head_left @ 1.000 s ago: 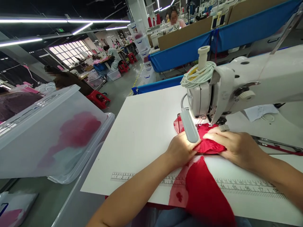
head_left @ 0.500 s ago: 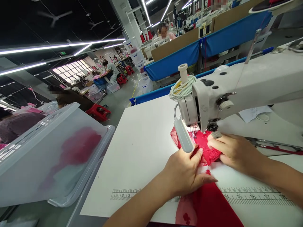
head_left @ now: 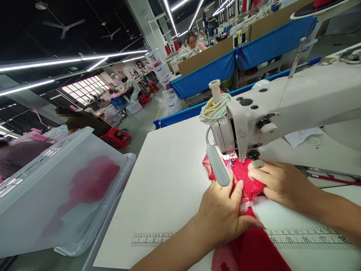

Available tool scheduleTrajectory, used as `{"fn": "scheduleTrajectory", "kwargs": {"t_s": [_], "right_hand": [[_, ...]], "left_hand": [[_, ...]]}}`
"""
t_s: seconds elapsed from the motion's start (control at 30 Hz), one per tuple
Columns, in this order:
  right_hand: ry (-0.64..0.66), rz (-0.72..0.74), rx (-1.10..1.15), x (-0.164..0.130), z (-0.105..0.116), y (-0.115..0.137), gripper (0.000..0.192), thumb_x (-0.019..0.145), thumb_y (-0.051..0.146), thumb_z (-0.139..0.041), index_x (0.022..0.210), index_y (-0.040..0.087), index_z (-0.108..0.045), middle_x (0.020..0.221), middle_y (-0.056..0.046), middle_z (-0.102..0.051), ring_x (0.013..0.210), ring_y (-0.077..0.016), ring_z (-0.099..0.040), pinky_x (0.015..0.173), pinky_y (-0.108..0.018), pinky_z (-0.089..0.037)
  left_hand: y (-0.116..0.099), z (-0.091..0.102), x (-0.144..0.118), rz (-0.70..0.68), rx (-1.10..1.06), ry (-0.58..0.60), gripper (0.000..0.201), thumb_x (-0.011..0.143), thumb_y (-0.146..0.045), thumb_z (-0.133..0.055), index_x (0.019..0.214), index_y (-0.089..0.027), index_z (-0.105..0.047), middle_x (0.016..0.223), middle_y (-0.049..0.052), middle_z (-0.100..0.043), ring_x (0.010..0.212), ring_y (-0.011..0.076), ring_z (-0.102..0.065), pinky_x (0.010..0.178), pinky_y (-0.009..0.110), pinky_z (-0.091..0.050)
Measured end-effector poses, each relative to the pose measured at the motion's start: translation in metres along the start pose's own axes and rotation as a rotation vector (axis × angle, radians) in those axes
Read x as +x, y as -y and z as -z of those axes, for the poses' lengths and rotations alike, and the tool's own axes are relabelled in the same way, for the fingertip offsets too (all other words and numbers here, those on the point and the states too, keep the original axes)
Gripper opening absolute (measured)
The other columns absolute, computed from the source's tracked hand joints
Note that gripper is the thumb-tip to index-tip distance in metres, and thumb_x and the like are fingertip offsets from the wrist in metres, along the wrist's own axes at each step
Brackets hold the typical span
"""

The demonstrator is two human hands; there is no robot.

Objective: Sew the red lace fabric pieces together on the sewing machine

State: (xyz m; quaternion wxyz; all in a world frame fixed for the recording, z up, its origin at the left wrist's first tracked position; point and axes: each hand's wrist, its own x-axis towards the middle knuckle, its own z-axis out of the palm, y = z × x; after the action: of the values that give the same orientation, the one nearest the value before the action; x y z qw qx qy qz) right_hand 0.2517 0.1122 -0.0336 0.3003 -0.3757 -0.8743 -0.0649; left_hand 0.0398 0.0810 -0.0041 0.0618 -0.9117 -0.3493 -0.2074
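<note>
Left of the sewing machine (head_left: 270, 109), a translucent plastic storage bin (head_left: 56, 195) is holding a blurred heap of red cloth; its lid is sitting tilted on top. I am pressing my left hand (head_left: 225, 212) flat, fingers spread, on the red lace fabric (head_left: 248, 180) just in front of the machine's needle. My right hand (head_left: 278, 182) is lying on the same lace, fingers together and flat. The lace is thin and patterned, and the smooth part of the fabric is hanging over the white table (head_left: 169, 180) edge.
</note>
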Motion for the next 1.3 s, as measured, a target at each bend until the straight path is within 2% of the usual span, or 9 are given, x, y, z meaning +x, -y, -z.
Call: {"fn": "scheduleTrajectory", "kwargs": {"t_s": [0.17,0.37,0.6,0.77,0.87,1.1,1.3], "right_hand": [[0.000,-0.009,-0.002,-0.002,-0.002,-0.002,0.026,0.063,-0.004,-0.039,0.068,0.021,-0.044,0.075,-0.003,-0.053,0.060,-0.0169,-0.042,0.051,-0.029,-0.025],[-0.006,0.033,-0.026,0.005,0.009,0.000,0.025,0.059,-0.004,-0.039,0.062,0.020,-0.046,0.065,-0.001,-0.047,0.054,-0.0149,-0.040,0.047,-0.028,-0.025],[-0.004,0.047,-0.058,0.007,0.009,-0.001,0.026,0.063,-0.004,-0.039,0.064,0.019,-0.052,0.069,-0.004,-0.055,0.054,-0.0150,-0.045,0.045,-0.027,-0.028],[0.005,0.040,-0.060,0.009,0.008,-0.003,0.027,0.063,-0.005,-0.039,0.065,0.018,-0.054,0.073,-0.006,-0.060,0.055,-0.0151,-0.050,0.043,-0.025,-0.030],[-0.002,0.033,-0.060,0.011,0.007,-0.004,0.026,0.065,-0.004,-0.039,0.064,0.018,-0.054,0.077,-0.007,-0.062,0.056,-0.0152,-0.052,0.043,-0.024,-0.033],[-0.041,0.040,-0.068,0.010,0.004,-0.006,0.027,0.071,-0.002,-0.040,0.067,0.017,-0.058,0.082,-0.009,-0.066,0.058,-0.0153,-0.054,0.043,-0.025,-0.036],[-0.049,0.018,-0.034,0.010,0.002,-0.008,0.031,0.075,-0.002,-0.041,0.078,0.018,-0.064,0.084,-0.007,-0.066,0.065,-0.0179,-0.059,0.049,-0.026,-0.042]], "left_hand": [[-0.001,-0.002,-0.001,0.000,0.004,-0.017,0.093,0.089,-0.076,-0.012,0.110,-0.005,-0.068,0.104,0.022,-0.070,0.083,0.0290,-0.069,0.062,0.039,-0.057],[0.000,-0.007,-0.003,0.026,0.022,0.015,0.094,0.089,-0.075,-0.006,0.107,-0.007,-0.068,0.107,0.022,-0.070,0.091,0.0319,-0.069,0.055,0.037,-0.055],[0.001,-0.009,-0.003,0.034,0.052,0.052,0.094,0.088,-0.078,-0.010,0.114,-0.007,-0.067,0.112,0.022,-0.069,0.088,0.0305,-0.069,0.054,0.036,-0.054],[0.004,-0.011,-0.001,0.042,0.067,0.008,0.096,0.089,-0.077,-0.009,0.119,-0.006,-0.066,0.113,0.023,-0.069,0.097,0.0322,-0.068,0.062,0.037,-0.057],[0.006,-0.012,-0.003,0.047,0.086,0.032,0.094,0.090,-0.076,-0.011,0.123,-0.006,-0.065,0.115,0.023,-0.069,0.102,0.0331,-0.067,0.064,0.037,-0.058],[0.011,-0.014,-0.005,0.049,0.119,0.076,0.091,0.090,-0.076,-0.016,0.128,-0.007,-0.062,0.121,0.022,-0.067,0.110,0.0346,-0.064,0.080,0.042,-0.059],[0.012,-0.014,-0.005,0.028,0.122,0.088,0.094,0.089,-0.077,-0.015,0.132,-0.006,-0.058,0.125,0.023,-0.064,0.113,0.0360,-0.062,0.081,0.042,-0.056]]}}
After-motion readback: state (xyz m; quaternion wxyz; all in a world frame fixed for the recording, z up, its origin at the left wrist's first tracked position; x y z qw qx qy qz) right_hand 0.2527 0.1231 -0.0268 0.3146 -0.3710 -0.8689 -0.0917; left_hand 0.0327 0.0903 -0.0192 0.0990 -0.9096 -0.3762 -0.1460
